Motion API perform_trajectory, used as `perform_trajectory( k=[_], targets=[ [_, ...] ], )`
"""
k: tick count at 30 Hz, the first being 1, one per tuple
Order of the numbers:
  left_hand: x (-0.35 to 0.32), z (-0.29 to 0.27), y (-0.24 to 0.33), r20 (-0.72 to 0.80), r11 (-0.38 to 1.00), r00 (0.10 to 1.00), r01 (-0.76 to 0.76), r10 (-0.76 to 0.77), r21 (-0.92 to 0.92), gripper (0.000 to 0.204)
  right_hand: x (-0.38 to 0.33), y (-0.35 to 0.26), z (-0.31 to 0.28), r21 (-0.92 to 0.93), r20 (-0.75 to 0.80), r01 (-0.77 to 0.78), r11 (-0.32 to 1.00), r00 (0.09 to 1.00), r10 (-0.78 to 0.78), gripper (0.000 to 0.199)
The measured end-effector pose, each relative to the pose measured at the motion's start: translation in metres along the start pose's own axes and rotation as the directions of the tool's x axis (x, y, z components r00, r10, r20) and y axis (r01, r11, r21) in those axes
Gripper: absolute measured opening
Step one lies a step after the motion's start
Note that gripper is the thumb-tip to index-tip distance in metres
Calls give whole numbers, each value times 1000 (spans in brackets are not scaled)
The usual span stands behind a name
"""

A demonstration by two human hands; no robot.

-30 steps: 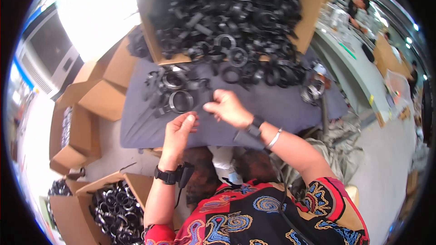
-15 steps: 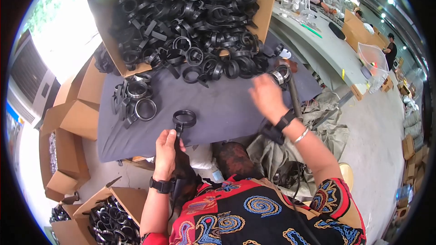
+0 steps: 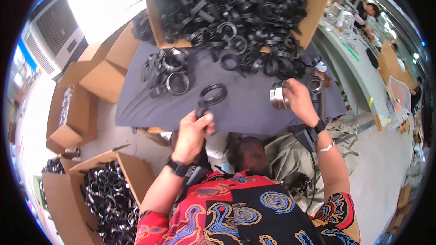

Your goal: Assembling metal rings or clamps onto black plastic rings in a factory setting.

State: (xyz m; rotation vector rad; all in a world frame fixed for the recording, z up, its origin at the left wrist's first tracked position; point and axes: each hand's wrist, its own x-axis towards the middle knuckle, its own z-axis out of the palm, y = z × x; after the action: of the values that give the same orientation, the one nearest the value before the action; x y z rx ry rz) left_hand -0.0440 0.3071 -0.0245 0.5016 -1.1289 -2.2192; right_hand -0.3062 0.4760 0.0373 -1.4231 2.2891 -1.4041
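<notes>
My left hand [image 3: 190, 137] is closed round the handle of a black ring holder [image 3: 206, 103], its open loop raised above the grey cloth-covered table [image 3: 247, 120]. To the right, my right hand [image 3: 300, 102] grips shiny silver metal rings [image 3: 277, 95], apparently stacked, their exact count unclear. Right of that hand lies another ring piece [image 3: 314, 84] at the table's edge. On the table's left side rests a small group of black holders [image 3: 156, 84], some with silver rings inside.
A tipped cardboard box [image 3: 317, 7] spills a large heap of black ring holders [image 3: 238, 18] across the table's back. At lower left, another box [image 3: 63, 199] holds many ringed pieces [image 3: 109, 195]. A long workbench [image 3: 338, 45] stands at right, with people beyond.
My right hand has come away from the table's right edge, bringing the silver rings toward the middle. My left hand still grips the black holder. The whole view has shifted.
</notes>
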Motion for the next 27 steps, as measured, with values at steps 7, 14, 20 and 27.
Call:
perform_trajectory(
  k=[7,14,20,27],
  targets=[
    [-3,35,-9,65,981,998,35,-23,-192,12,-22,-47,83,320,282,-222,921,950,131,6],
    [-7,17,-3,-61,982,996,-81,71,-169,13,-23,-64,98,340,402,-295,893,904,145,12],
    [3,11,-4,-29,952,999,-33,25,-305,14,-22,-51,107,544,214,-279,791,958,191,19],
    [2,-12,9,170,909,985,46,28,-415,14,26,40,38,-534,-10,-138,834,988,157,18]
  ],
)
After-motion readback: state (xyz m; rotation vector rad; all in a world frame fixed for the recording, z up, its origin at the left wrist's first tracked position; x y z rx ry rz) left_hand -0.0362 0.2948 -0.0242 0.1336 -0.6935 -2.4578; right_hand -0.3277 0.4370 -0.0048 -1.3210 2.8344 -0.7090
